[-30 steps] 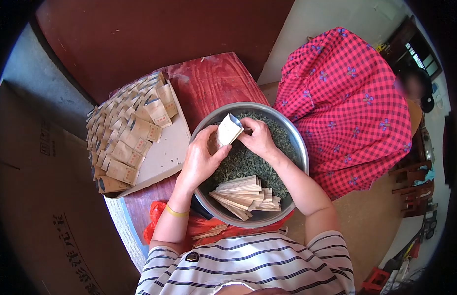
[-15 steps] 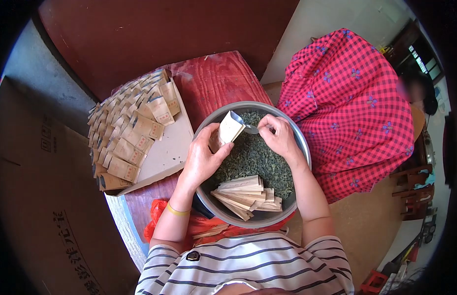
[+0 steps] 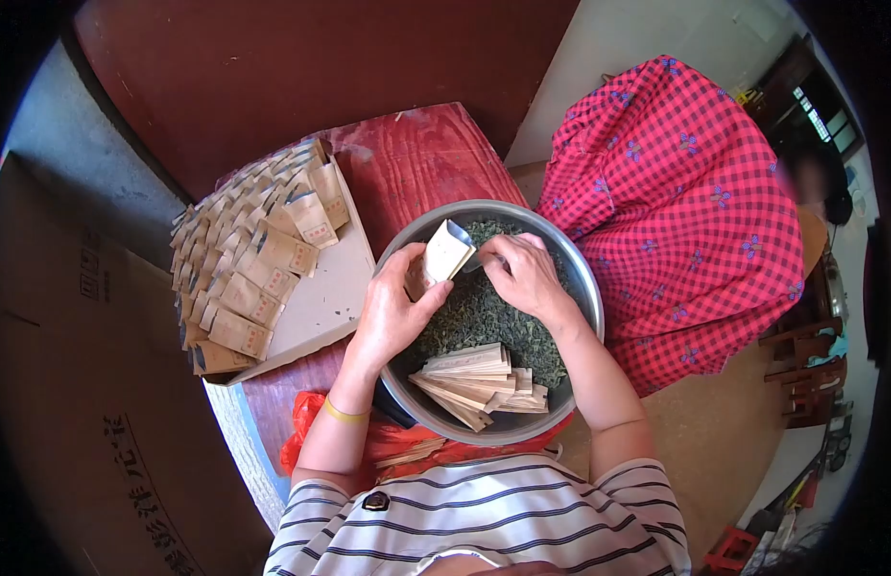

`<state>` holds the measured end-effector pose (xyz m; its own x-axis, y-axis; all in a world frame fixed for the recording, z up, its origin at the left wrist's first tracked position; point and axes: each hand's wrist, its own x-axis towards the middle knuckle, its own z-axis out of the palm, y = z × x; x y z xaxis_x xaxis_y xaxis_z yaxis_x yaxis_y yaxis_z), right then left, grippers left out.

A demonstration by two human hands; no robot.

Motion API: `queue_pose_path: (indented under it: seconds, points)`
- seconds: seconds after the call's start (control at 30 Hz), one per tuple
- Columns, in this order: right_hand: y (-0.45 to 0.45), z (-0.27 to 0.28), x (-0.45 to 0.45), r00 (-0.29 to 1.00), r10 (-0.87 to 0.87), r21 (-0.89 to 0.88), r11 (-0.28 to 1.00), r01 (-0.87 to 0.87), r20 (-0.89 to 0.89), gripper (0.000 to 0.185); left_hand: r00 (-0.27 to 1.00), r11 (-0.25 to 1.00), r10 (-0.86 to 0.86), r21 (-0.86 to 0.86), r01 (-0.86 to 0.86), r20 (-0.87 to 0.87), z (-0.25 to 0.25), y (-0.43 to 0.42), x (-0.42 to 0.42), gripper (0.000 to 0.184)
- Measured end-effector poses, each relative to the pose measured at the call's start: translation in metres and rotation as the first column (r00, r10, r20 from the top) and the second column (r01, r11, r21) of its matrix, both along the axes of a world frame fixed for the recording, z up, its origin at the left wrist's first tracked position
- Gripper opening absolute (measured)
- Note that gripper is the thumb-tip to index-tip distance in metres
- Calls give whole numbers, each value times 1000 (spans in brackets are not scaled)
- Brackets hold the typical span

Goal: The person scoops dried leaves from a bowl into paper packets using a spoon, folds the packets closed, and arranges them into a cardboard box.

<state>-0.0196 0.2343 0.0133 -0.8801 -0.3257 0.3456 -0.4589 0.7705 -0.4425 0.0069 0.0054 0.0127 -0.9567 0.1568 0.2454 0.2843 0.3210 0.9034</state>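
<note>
A metal basin (image 3: 399,386) holds dark green dried leaves (image 3: 493,312), which look like tea. Over its left side, my left hand (image 3: 395,302) is closed around a small paper bag (image 3: 447,252), tilted with its silvery mouth facing up and right. My right hand (image 3: 524,274) is closed with its back towards me, just right of that mouth. It grips a metal spoon (image 3: 472,262), mostly hidden behind the fingers. Flat, unfilled paper bags (image 3: 484,384) lie fanned out on the leaves at the near side of the basin.
Many upright paper bags (image 3: 258,264) crowd a shallow cardboard tray (image 3: 316,305) on the red wooden table (image 3: 426,158). A red plastic bag (image 3: 306,427) lies left of the basin's near rim. Red checked cloth (image 3: 671,230) bulges at right; a large carton (image 3: 109,384) stands left.
My right hand has turned over and shifted slightly left and down, so its back covers most of the spoon. The left hand and its paper bag have barely moved.
</note>
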Motion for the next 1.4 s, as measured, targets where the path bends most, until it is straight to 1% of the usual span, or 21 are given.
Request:
queue_pose_path:
  seconds: [0.03, 0.17, 0.23, 0.37, 0.43, 0.47, 0.63, 0.7, 0.73, 0.77, 0.83, 0.87, 0.9, 1.0, 1.1, 1.13, 1.2, 1.23, 1.3, 1.33, 1.4]
  points:
    - [-1, -1, -1, 999, 16, -52, 999, -14, 48, 10, 1000, 1000, 1, -11, -1, -14, 0, 0, 0, 56]
    - [-6, -9, -4, 999, 10, -77, 997, -7, 32, 16, 1000, 1000, 2, -25, -2, -14, -2, 0, -1, 56]
    - [-10, -12, -4, 1000, 2, -138, 990, 1, 18, 17, 999, 999, 19, -33, -20, -41, -2, 1, -1, 51]
    - [-4, -12, -7, 999, -5, -89, 996, 9, 40, 19, 1000, 1000, 21, 4, -21, -19, -3, 3, -2, 51]
    - [-3, -9, -6, 988, -59, -86, 994, 72, 140, 21, 999, 999, 27, -32, -28, -27, -1, 2, 0, 51]
    - [-4, -11, -7, 987, -33, -127, 990, 54, 160, 23, 999, 999, 30, -35, -31, -25, -1, 1, 0, 51]
    - [-10, -18, -7, 992, -28, -120, 992, 44, 125, 25, 999, 999, 16, -39, -17, -28, -4, 2, -1, 51]
    - [-10, -14, -11, 957, -23, -276, 955, 107, 289, 26, 999, 1000, 13, -28, -15, -38, -3, 1, -1, 51]
    - [-10, -11, -10, 937, -38, -343, 925, 165, 348, 28, 999, 999, 20, -40, -21, -33, -3, 1, 0, 51]
    - [-7, -11, -11, 937, -33, -342, 926, 160, 348, 28, 999, 998, 27, -52, -28, -26, -2, 1, 1, 51]
    - [3, -10, -14, 907, -53, -472, 840, 267, 418, 31, 1000, 999, 22, -47, -23, -22, 2, 1, 1, 52]
    - [8, -9, -14, 909, -40, -548, 786, 285, 416, 34, 1000, 999, 10, -43, -11, -16, 3, 1, 1, 52]
    - [12, -6, -13, 919, -20, -627, 725, 285, 394, 36, 1000, 999, 12, -42, -13, -15, 3, 1, 1, 52]
    - [22, 5, -9, 966, -81, -726, 645, 239, 246, 37, 999, 997, 3, -74, -6, -33, -1, 0, 1, 54]
    - [23, 13, -6, 988, -111, -779, 608, 151, 105, 39, 999, 993, -10, -117, 5, -44, -1, 0, 1, 56]
    - [19, 16, -2, 988, -110, -779, 608, 151, 106, 39, 999, 992, -22, -127, 18, -35, 1, 0, 1, 57]
    - [11, 20, 6, 985, -171, -690, 714, 119, -8, 38, 999, 990, -31, -137, 28, -23, 2, 0, 2, 58]
    - [10, 19, 9, 984, -170, -611, 785, 107, -45, 33, 999, 988, -34, -151, 30, -23, 2, 0, 2, 58]
    - [7, 25, 12, 962, -111, -391, 921, 6, -248, 24, 999, 986, -36, -163, 32, -22, 2, 1, 3, 58]
    - [8, 27, 12, 962, -115, -389, 921, 9, -248, 24, 999, 988, -35, -148, 34, -8, 3, 1, 3, 58]
    - [7, 31, 12, 879, 23, -197, 972, -132, -476, 15, 999, 990, -34, -136, 35, 8, 3, 0, 3, 58]
